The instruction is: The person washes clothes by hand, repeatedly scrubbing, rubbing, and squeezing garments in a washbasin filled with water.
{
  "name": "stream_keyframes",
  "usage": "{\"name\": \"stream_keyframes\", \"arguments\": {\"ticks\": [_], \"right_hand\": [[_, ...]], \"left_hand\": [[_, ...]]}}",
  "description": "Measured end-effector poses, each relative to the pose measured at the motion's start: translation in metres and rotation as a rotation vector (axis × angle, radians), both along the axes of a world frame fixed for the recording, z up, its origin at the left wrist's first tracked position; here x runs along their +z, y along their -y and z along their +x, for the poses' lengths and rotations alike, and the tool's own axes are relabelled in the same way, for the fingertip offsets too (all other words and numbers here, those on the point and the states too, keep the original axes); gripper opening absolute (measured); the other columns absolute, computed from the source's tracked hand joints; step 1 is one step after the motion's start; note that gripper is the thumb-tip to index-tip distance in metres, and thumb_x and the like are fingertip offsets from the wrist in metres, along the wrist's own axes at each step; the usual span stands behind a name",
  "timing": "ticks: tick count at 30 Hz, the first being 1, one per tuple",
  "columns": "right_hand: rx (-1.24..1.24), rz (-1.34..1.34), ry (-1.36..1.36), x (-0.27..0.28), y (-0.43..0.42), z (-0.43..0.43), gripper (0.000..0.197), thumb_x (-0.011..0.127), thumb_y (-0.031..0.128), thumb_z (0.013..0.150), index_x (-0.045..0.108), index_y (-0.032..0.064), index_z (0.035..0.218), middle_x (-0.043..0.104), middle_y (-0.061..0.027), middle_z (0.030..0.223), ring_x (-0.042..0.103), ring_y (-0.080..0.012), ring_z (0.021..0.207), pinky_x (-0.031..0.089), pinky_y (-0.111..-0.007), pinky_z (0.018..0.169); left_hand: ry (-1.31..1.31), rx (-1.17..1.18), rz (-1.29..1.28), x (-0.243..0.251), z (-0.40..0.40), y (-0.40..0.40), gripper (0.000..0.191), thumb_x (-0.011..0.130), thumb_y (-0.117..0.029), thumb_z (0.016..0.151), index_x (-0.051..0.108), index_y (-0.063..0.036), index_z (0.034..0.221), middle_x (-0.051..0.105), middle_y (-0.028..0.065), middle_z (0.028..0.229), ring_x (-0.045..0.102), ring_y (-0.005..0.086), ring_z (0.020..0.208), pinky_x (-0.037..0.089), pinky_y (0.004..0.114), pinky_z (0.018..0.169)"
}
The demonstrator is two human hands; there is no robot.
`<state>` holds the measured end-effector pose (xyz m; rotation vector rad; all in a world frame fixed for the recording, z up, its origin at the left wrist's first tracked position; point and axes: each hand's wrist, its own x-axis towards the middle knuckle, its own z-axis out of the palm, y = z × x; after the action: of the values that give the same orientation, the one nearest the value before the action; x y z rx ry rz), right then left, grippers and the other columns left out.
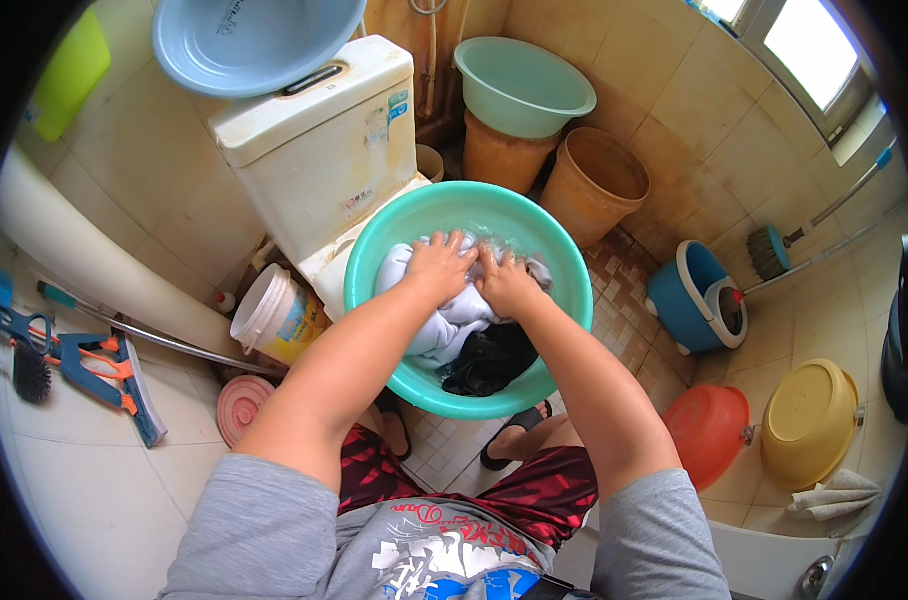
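A green plastic basin [581,300] holds water and wet clothes in front of me. White cloth [439,330] fills its left and middle part, a black cloth [491,360] lies nearest to me, and a greyish cloth [538,271] shows at the right. My left hand [440,268] rests on the white cloth with its fingers spread, the tips at the water. Close beside it, my right hand [506,285] presses on the clothes, fingers pointing away from me. Whether either hand grips any cloth is hard to see, as the fingertips are partly under water or cloth.
The basin stands by a white toilet [319,120] with a blue basin [259,45] on its tank. Brown buckets [596,180], one under a pale green basin [525,82], stand behind. A mop bucket [686,300] is at right, a white pail [281,307] at left.
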<state>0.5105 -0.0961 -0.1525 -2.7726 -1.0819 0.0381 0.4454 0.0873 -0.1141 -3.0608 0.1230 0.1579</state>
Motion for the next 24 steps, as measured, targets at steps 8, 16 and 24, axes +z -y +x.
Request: {"name": "stream_keyframes", "arguments": {"ticks": [8,16,24], "right_hand": [[-0.217,0.048,-0.143,0.021,-0.037,-0.010,0.057,0.055,0.020,0.108,0.057,0.0055,0.164,0.073,-0.0329,0.141,0.073,-0.0499,0.129,0.058,-0.059,0.111],[-0.275,0.103,-0.060,0.003,-0.032,0.004,0.059,0.055,0.028,0.109,0.056,0.0172,0.168,0.071,-0.0323,0.148,0.067,-0.0486,0.140,0.052,-0.057,0.120],[-0.551,1.416,-1.462,0.051,-0.026,0.010,0.054,0.058,0.056,0.114,0.072,0.0093,0.138,0.079,-0.0139,0.128,0.076,-0.0335,0.113,0.061,-0.053,0.101]], "left_hand": [[0.056,0.014,0.202,-0.046,0.040,-0.017,0.049,0.056,-0.025,0.111,0.069,-0.0240,0.158,0.059,0.0196,0.169,0.069,0.0385,0.141,0.061,0.059,0.108],[0.091,0.137,-0.331,-0.012,0.027,-0.022,0.040,0.065,-0.023,0.108,0.076,-0.0063,0.143,0.077,0.0253,0.141,0.077,0.0382,0.128,0.065,0.051,0.102],[0.214,0.397,-1.479,0.079,0.006,0.041,0.047,0.073,-0.035,0.111,0.074,0.0045,0.136,0.081,0.0225,0.123,0.077,0.0341,0.113,0.059,0.044,0.098]]}}
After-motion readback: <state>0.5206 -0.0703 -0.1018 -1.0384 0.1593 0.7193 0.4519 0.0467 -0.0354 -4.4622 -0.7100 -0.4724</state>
